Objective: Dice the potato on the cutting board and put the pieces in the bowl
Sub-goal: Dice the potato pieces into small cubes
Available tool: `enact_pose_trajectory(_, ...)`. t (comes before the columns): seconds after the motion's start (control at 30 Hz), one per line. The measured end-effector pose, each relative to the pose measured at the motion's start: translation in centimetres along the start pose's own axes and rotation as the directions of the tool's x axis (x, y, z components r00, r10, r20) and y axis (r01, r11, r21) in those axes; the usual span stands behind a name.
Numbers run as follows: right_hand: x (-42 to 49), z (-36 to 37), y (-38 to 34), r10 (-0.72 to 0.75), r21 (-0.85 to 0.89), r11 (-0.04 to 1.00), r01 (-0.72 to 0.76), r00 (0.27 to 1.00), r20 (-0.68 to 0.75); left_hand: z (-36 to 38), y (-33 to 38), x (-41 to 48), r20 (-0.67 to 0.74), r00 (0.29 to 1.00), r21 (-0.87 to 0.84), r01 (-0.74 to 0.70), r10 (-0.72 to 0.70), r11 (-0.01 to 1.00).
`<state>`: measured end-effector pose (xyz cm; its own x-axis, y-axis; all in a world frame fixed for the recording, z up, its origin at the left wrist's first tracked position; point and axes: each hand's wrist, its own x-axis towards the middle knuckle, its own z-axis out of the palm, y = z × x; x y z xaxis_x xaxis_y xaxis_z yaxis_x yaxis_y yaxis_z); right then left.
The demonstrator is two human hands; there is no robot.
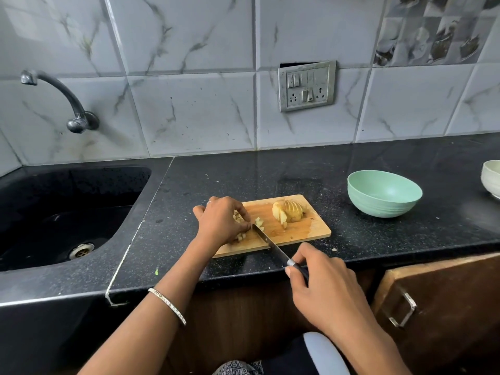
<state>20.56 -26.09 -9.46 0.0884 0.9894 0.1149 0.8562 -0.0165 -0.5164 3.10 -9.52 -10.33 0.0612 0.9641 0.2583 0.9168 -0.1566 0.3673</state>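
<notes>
Your left hand [221, 220] sits mid-frame, fingers curled down over a clump of potato pieces [239, 217] on the left end of the cutting board [303, 231]. Your right hand [319, 282], lower right of centre, grips the knife [270, 243] by its handle, blade tip beside those fingertips. A sliced potato half [289, 211] lies at the board's upper right. The green bowl [384, 194] stands on the table [243, 174] at right, apart from the board.

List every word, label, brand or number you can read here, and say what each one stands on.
No readable text anywhere in this view.
bangle on the wrist: small engraved marks, too small to read.
switch plate on the wall: no legible marking.
knife, green bowl, cutting board: no label or brand showing.
</notes>
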Motion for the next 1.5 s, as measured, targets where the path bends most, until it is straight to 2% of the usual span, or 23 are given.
enact_pose_trajectory(0.17, 0.2, -0.7, 0.5, 0.019, 0.028, 0.999, -0.018, 0.998, -0.053, -0.2, 0.7, 0.0, -0.006, 0.998, -0.021, -0.065, 0.065, 0.998)
enact_pose_trajectory(0.27, 0.4, -0.3, 0.5, 0.018, 0.011, 1.000, -0.017, 0.998, -0.063, -0.1, 1.0, 0.0, 0.031, 0.990, 0.047, -0.136, 0.135, 0.990)
enact_pose_trajectory(0.4, 0.8, 0.1, 0.8, 0.044, -0.004, 0.999, -0.044, 0.997, -0.063, 0.0, 1.3, 0.0, 0.049, 0.986, 0.104, -0.162, 0.158, 0.981)
enact_pose_trajectory(0.63, 1.5, 0.9, 0.5, 0.044, -0.006, 0.999, -0.045, 0.996, -0.077, -0.2, 0.9, 0.0, -0.005, 0.986, 0.262, -0.161, 0.168, 0.951)
enact_pose_trajectory(0.73, 2.0, 1.8, -0.2, 0.023, 0.003, 1.000, -0.022, 0.997, -0.068, -0.9, 0.1, 0.0, -0.003, 0.991, 0.217, -0.134, 0.137, 0.967)
enact_pose_trajectory(1.0, 2.8, 4.1, -3.1, -0.040, 0.089, 0.995, 0.042, 0.999, -0.025, -3.0, -2.8, 0.3, -0.039, 0.998, -0.033, 0.039, -0.041, 0.999)
enact_pose_trajectory(1.13, 3.4, 4.5, -4.2, -0.084, 0.093, 0.992, 0.087, 0.996, -0.032, -2.9, -3.5, -0.1, -0.040, 0.997, -0.090, 0.056, -0.060, 0.994)
enact_pose_trajectory(1.4, 4.1, 3.4, -3.5, -0.096, 0.084, 0.991, 0.105, 0.990, -0.102, -2.8, -3.9, 0.2, -0.062, 0.997, -0.152, -0.056, 0.047, 0.987)
enact_pose_trajectory(1.5, 4.7, 2.9, -3.0, -0.096, 0.112, 0.988, 0.108, 0.990, -0.104, -3.3, -3.7, 0.9, -0.041, 0.980, -0.155, -0.197, 0.193, 0.968)
